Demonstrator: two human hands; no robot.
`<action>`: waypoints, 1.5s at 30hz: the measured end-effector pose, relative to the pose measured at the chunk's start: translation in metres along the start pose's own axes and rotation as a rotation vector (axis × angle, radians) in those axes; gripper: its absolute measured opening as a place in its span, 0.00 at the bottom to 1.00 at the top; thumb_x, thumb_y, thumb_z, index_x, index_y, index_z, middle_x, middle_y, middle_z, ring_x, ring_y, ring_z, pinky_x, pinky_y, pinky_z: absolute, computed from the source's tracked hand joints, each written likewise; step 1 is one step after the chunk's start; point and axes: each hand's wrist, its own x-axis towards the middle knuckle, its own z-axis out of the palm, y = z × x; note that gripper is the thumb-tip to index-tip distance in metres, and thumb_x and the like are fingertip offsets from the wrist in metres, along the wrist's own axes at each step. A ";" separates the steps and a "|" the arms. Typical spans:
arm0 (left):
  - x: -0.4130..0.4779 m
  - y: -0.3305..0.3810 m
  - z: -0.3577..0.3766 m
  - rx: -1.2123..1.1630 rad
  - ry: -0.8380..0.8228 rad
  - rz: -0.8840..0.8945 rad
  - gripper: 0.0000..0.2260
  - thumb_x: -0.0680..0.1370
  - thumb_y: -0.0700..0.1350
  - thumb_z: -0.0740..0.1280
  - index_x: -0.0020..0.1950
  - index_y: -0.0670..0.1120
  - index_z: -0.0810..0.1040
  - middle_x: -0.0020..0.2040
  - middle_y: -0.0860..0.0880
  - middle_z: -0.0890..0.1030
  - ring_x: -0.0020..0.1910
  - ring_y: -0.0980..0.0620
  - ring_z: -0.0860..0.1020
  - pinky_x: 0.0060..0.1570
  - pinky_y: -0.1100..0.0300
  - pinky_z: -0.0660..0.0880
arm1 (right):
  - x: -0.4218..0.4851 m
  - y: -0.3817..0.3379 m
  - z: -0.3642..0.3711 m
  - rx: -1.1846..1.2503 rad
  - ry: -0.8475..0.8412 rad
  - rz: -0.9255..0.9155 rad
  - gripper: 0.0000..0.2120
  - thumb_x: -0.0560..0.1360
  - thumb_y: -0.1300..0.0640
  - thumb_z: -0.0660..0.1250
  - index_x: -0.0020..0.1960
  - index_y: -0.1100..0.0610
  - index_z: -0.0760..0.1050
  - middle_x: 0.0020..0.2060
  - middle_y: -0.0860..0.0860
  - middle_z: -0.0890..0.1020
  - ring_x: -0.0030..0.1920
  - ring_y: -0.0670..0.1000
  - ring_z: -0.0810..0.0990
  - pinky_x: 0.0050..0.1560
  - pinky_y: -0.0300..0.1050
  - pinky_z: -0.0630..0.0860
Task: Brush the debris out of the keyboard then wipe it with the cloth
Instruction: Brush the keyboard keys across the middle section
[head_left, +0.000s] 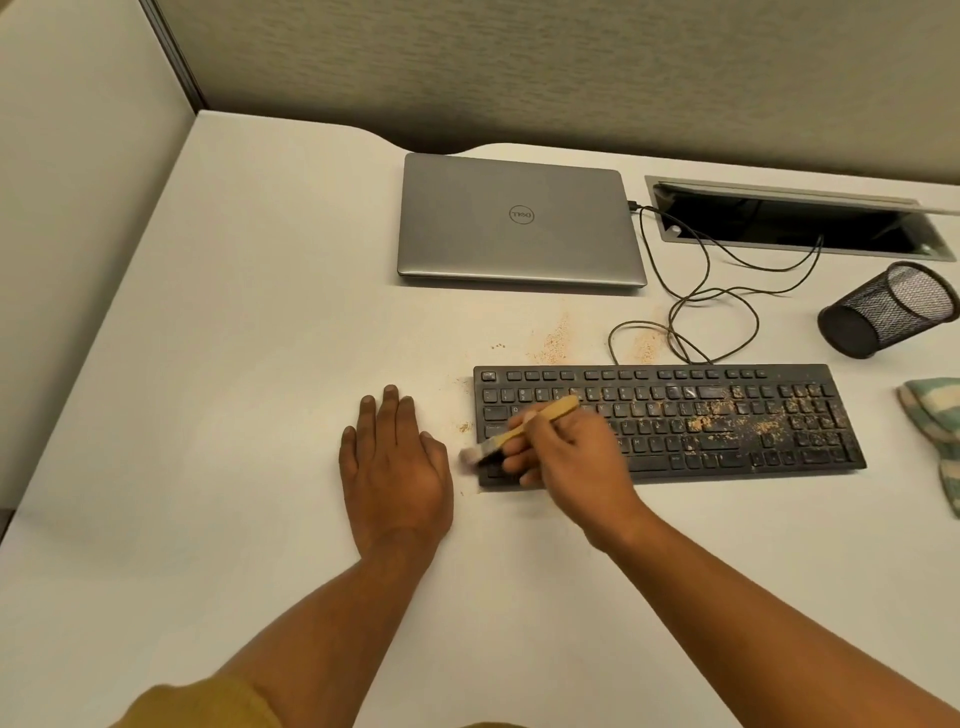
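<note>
One container sits on your counter (208, 364): a black mesh pen cup (889, 310), tipped on its side at the far right with its open mouth facing right and toward you, and nothing showing inside it. Behind it a recessed cable tray (795, 221) stands with its lid raised, and a black cable (696, 291) runs out of it, loops on the counter and reaches the closed silver laptop (519, 221).

Your black keyboard (670, 423) lies flat in front of the laptop, its long axis running left to right, with the function row on the far side from you. Tan debris (753, 418) is thick over its right half; lighter patches of crumbs (553, 340) lie on the counter just beyond its far edge and beside its left end.

Your right hand (569, 449) is over the keyboard's left end, its fingers (519, 460) clenched around the brush (519, 428). The wooden handle points up and to the right, away from you, and the bristles point down-left, at the keyboard's near left corner; they look blurred.

Your left hand (395, 462) lies palm down on the counter just left of the keyboard, fingers released and flat, grasping nothing. A striped green and cream cloth (932, 431) lies bunched at the right edge, near the keyboard's right end but apart from it.
</note>
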 end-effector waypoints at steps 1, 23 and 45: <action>0.000 0.000 0.000 0.001 0.001 0.001 0.24 0.80 0.49 0.50 0.73 0.43 0.70 0.76 0.46 0.69 0.77 0.46 0.62 0.75 0.47 0.58 | -0.002 0.000 -0.001 -0.012 -0.011 -0.005 0.14 0.83 0.60 0.58 0.45 0.59 0.80 0.34 0.55 0.85 0.33 0.49 0.82 0.32 0.41 0.78; 0.000 -0.001 0.000 -0.010 0.016 0.005 0.23 0.80 0.49 0.51 0.72 0.43 0.71 0.75 0.46 0.70 0.76 0.45 0.63 0.74 0.46 0.59 | 0.015 0.007 -0.058 0.029 0.276 -0.120 0.14 0.83 0.60 0.57 0.45 0.60 0.79 0.34 0.54 0.84 0.34 0.51 0.82 0.32 0.41 0.76; -0.002 -0.002 0.001 -0.020 0.059 0.017 0.23 0.79 0.49 0.51 0.71 0.43 0.71 0.74 0.46 0.70 0.76 0.45 0.64 0.74 0.46 0.58 | 0.046 0.014 -0.100 -0.104 0.129 -0.136 0.16 0.82 0.61 0.56 0.42 0.60 0.80 0.32 0.56 0.82 0.29 0.49 0.79 0.29 0.38 0.72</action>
